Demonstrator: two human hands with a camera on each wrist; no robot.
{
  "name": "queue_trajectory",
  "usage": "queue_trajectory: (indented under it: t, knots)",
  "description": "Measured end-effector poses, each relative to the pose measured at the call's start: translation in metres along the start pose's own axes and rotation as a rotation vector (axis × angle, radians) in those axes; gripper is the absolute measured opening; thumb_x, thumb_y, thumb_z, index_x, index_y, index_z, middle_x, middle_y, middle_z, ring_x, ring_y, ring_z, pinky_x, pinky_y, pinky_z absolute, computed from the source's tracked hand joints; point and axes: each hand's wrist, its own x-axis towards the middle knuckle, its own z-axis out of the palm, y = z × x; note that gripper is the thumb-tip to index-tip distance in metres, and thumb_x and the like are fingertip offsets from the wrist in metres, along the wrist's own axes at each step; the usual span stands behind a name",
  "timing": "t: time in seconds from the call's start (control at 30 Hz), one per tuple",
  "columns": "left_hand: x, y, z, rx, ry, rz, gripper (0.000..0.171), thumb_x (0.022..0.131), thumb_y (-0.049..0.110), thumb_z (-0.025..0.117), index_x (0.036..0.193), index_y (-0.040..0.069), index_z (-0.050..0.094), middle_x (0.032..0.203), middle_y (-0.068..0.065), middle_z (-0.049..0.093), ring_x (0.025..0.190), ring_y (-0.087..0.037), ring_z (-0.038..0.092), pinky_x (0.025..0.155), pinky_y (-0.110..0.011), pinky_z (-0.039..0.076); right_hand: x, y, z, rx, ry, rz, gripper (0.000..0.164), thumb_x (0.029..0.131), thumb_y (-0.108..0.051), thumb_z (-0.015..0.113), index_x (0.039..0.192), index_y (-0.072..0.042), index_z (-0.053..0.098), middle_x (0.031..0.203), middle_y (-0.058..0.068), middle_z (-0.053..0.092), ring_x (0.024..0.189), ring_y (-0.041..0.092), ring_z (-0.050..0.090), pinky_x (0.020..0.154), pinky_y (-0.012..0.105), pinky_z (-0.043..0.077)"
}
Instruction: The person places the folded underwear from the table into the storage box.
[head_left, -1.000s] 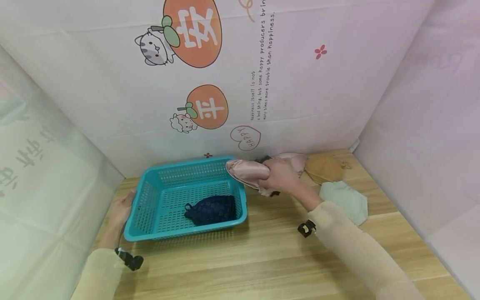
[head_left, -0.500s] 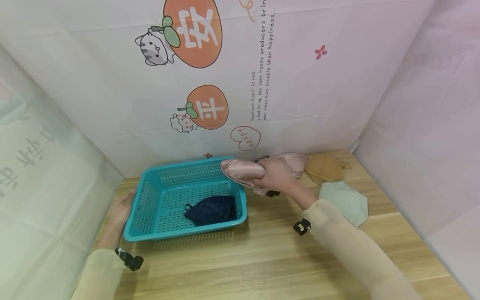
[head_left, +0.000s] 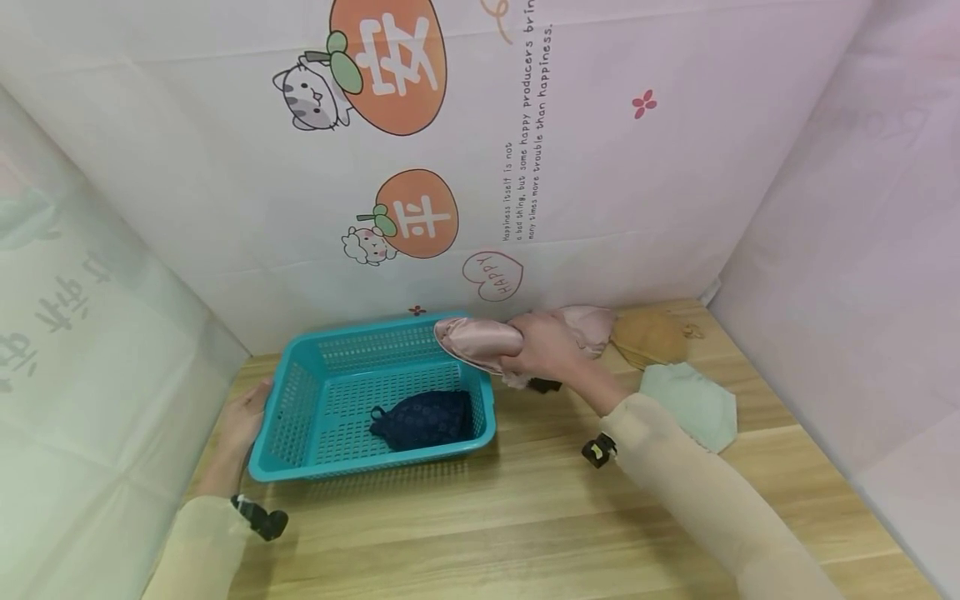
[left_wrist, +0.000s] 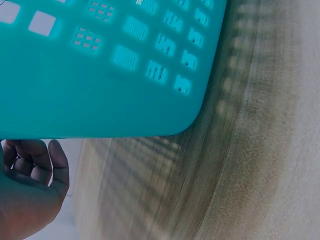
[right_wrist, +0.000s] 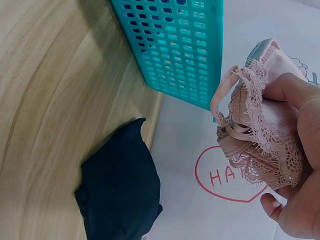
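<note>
A folded pink satin bra [head_left: 480, 340] with lace trim and a thin strap hangs over the right rim of the turquoise plastic basket [head_left: 375, 472]. My right hand [head_left: 546, 346] grips it, thumb pressed on the satin in the right wrist view. Inside the basket, toward its right end, lies a navy folded bra [head_left: 423, 419] with a small strap loop. My left hand [head_left: 242, 417] holds the basket's left side, fingers curled at its edge in the left wrist view. Below my right hand a black folded garment [right_wrist: 122, 185] lies on the table, mostly hidden in the head view.
Right of my right hand, another pink piece [head_left: 590, 325], a mustard one [head_left: 648, 336] and a mint green one [head_left: 690, 406] lie on the wooden table [head_left: 510, 517]. Printed cloth walls [head_left: 600, 183] close in the back and both sides.
My right hand has moved slightly left with the pink bra, bringing it further over the basket's right rim. The left hand and basket have stayed in place.
</note>
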Motion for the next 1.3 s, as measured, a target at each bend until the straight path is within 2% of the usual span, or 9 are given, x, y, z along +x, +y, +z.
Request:
queue_trajectory:
  t: [0.2,0.3,0.4,0.47,0.7,0.9,1.03,1.13,1.3]
  knots:
    - [0.0,0.001,0.0,0.017,0.008,0.017,0.094,0.093,0.078,0.028,0.155,0.007,0.033,0.154,-0.028,0.04,0.137,-0.047,0.045,0.107,-0.054,0.046,0.004,-0.004,0.001,-0.013,0.032,-0.029,0.03,0.073,-0.044,0.077,0.084,-0.019,0.065,0.078,-0.004,0.067,0.077,0.019,0.058,0.075,0.044,0.048]
    - [0.0,0.001,0.0,0.028,0.01,0.03,0.092,0.094,0.076,0.028,0.154,0.006,0.037,0.15,-0.028,0.045,0.131,-0.045,0.051,0.092,-0.038,0.054,0.006,-0.006,0.001,-0.014,0.035,-0.036,0.031,0.073,-0.045,0.078,0.081,-0.019,0.063,0.075,-0.004,0.065,0.074,0.019,0.057,0.071,0.043,0.048]
    - [0.001,0.002,0.0,0.03,0.011,0.043,0.089,0.096,0.074,0.029,0.152,0.005,0.039,0.147,-0.028,0.049,0.128,-0.043,0.055,0.079,-0.024,0.052,0.009,-0.008,0.001,-0.003,0.029,-0.041,0.029,0.074,-0.044,0.077,0.079,-0.02,0.062,0.073,-0.005,0.064,0.072,0.019,0.057,0.071,0.044,0.046]
    - [0.001,0.002,0.0,0.029,0.014,0.047,0.086,0.098,0.071,0.029,0.151,0.005,0.041,0.146,-0.028,0.05,0.126,-0.042,0.056,0.074,-0.02,0.051,0.011,-0.01,0.001,0.001,0.025,-0.043,0.028,0.074,-0.043,0.076,0.077,-0.02,0.06,0.072,-0.005,0.064,0.07,0.018,0.056,0.071,0.044,0.046]
    - [0.002,0.002,0.0,0.015,0.008,0.041,0.083,0.098,0.07,0.03,0.152,0.007,0.04,0.149,-0.026,0.048,0.129,-0.042,0.054,0.074,-0.018,0.05,0.016,-0.014,0.003,0.001,0.009,-0.05,0.025,0.074,-0.042,0.075,0.076,-0.022,0.059,0.072,-0.006,0.063,0.068,0.018,0.056,0.071,0.043,0.046]
    - [0.001,0.001,0.0,0.018,0.011,0.04,0.087,0.097,0.072,0.03,0.152,0.006,0.04,0.15,-0.027,0.047,0.131,-0.042,0.052,0.079,-0.022,0.049,0.02,-0.018,0.006,0.009,0.023,-0.08,0.026,0.074,-0.041,0.076,0.074,-0.021,0.058,0.069,-0.006,0.062,0.064,0.017,0.054,0.061,0.037,0.044]
    - [0.001,0.001,0.0,0.037,0.026,0.041,0.09,0.095,0.075,0.029,0.151,0.005,0.042,0.146,-0.027,0.051,0.113,-0.032,0.064,0.075,-0.02,0.051,0.024,-0.022,0.008,0.006,0.016,-0.095,0.027,0.075,-0.042,0.076,0.075,-0.022,0.059,0.069,-0.006,0.062,0.064,0.016,0.054,0.061,0.037,0.044]
    - [0.0,0.001,0.0,0.045,0.03,0.046,0.09,0.095,0.075,0.029,0.15,0.005,0.043,0.144,-0.028,0.053,0.109,-0.03,0.065,0.072,-0.019,0.052,0.026,-0.024,0.01,-0.008,0.009,-0.1,0.026,0.076,-0.043,0.075,0.076,-0.022,0.059,0.071,-0.006,0.062,0.065,0.016,0.055,0.064,0.039,0.045]
    - [-0.001,0.0,0.0,0.055,0.019,0.049,0.085,0.098,0.071,0.029,0.151,0.006,0.042,0.145,-0.029,0.051,0.122,-0.041,0.059,0.073,-0.021,0.051,0.03,-0.029,0.014,-0.002,0.002,-0.112,0.027,0.076,-0.043,0.075,0.075,-0.021,0.058,0.07,-0.006,0.061,0.065,0.017,0.054,0.066,0.04,0.045]
